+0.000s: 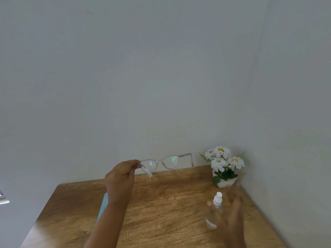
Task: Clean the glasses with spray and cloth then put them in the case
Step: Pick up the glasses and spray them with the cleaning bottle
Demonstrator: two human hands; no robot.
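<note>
The left hand [121, 176] pinches the clear-framed glasses [164, 162] at one frame corner, holding them raised above the wooden table [161, 203], temples unfolded. The right hand [231, 217], blurred, has its fingers spread at the upright spray bottle [215, 210]; contact cannot be determined. A blue cloth [102, 207] lies partly hidden behind the left forearm. A pot of white flowers [223, 161] stands in the corner.

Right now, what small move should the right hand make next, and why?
Probably close the right hand round the bottle and lift it. The left hand holds the glasses up by one corner, and the right hand, blurred, is open beside the bottle standing on the table.
</note>
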